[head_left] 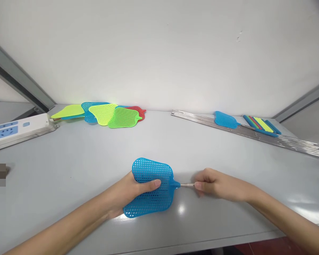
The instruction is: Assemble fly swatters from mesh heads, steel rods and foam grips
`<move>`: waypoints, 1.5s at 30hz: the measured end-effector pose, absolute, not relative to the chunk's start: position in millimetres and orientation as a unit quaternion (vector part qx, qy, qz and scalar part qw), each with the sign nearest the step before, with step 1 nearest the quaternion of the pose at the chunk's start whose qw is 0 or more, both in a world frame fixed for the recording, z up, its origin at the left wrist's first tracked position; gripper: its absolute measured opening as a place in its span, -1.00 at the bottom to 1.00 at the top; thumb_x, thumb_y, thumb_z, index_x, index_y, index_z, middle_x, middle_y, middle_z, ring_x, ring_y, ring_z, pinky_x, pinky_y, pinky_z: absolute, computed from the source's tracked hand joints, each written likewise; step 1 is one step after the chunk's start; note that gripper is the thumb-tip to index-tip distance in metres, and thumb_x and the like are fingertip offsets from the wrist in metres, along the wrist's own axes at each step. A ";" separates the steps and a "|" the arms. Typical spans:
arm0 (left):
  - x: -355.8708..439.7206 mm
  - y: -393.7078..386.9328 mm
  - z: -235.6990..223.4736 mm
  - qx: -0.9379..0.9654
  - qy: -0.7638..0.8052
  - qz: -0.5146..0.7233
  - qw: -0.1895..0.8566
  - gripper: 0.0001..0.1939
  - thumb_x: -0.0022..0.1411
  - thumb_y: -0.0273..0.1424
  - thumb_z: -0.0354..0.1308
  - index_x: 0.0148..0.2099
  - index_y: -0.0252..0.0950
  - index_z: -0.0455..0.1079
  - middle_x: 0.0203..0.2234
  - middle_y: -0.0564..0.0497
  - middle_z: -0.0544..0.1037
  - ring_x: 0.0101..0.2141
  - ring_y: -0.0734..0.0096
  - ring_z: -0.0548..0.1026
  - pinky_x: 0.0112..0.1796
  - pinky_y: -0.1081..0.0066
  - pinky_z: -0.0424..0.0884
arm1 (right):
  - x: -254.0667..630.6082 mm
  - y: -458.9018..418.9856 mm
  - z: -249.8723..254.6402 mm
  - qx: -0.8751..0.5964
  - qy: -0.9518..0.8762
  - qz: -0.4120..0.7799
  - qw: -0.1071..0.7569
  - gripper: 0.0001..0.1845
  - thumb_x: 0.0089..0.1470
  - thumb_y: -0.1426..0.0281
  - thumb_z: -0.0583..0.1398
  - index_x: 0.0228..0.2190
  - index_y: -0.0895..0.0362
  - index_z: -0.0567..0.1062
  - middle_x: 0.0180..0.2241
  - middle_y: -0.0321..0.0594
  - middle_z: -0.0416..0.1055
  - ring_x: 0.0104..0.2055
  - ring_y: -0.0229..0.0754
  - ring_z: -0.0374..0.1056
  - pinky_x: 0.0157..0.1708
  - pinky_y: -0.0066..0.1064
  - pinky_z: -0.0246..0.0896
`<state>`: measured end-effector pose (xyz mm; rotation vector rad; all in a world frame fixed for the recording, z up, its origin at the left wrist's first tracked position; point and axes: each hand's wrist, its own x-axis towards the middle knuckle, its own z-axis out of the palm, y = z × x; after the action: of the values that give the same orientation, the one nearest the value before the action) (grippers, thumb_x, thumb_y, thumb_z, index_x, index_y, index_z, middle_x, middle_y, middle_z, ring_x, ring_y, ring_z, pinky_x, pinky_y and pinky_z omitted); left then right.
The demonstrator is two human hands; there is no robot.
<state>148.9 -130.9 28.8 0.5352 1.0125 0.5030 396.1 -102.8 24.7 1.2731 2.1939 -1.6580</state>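
- Fly-swatter head (152, 169), blue perforated plastic: flat on the bench (69, 166) near its front edge, about midway along, with its tapered neck (176, 184) pointing toward the person's right
- Left hand (124, 194): closed around the left side of the mesh, thumb laid across the upper face and pressed onto the holes, remaining fingers hidden beneath the head
- Right hand (211, 185): fingertips and thumb pressed together, pinching a steel stem (187, 185) just beyond the plastic neck; the rest of the stem is hidden inside the hand
- Overlapping swatter heads (103, 115), lime green, blue and red: loose pile at the back edge of the bench, left of centre, well apart from both hands
- White power strip (18, 129): along the left edge of the bench, near the back left corner, its blue-marked sockets facing up
- Bundle of long steel rods (255, 132): lying diagonally across the back right corner
- Second blue swatter head (225, 119): resting against the far side of the rods
- Stack of coloured strips (260, 125), green, red, yellow and blue: just beyond the rods, exact form too small to tell
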 end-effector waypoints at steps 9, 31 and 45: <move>138.1 -125.0 32.5 0.188 0.420 0.256 0.851 -0.66 0.04 -0.25 0.11 -0.18 -0.37 0.38 -0.28 -0.16 0.50 -0.24 0.13 0.44 -0.18 0.19 0.31 | 388.2 -108.2 38.9 0.395 0.662 -0.637 -0.019 -0.69 0.06 0.28 -0.03 -0.34 0.21 0.40 -0.58 -0.34 0.13 -0.60 -0.42 -0.04 -0.63 -0.54 -0.14; 185.4 -143.3 47.7 0.412 0.471 0.484 0.612 -0.63 0.14 -0.17 -0.08 -0.33 -0.33 0.41 -0.46 -0.03 0.51 -0.38 0.33 0.45 -0.61 0.54 0.25 | 283.1 -185.5 25.8 0.519 0.502 -0.578 -0.381 -0.59 0.01 0.07 -0.05 -0.45 0.17 0.30 -0.66 -0.39 -0.04 -0.67 -0.42 -0.13 -0.70 -0.53 -0.24; 182.4 -149.8 40.4 0.424 0.407 0.440 0.679 -0.53 0.22 -0.17 -0.24 -0.42 -0.34 0.38 -0.52 -0.02 0.51 -0.39 0.36 0.46 -0.32 0.42 0.34 | 283.3 -183.3 43.8 0.393 0.207 -0.839 -0.314 -0.56 -0.17 0.03 0.13 -0.56 0.13 0.14 -0.76 -0.53 -0.11 -0.76 -0.54 -0.33 -0.79 -0.66 -0.48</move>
<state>182.4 -149.8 40.4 0.9510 0.9148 0.9871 283.3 -183.3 43.8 1.5670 0.8259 -3.3406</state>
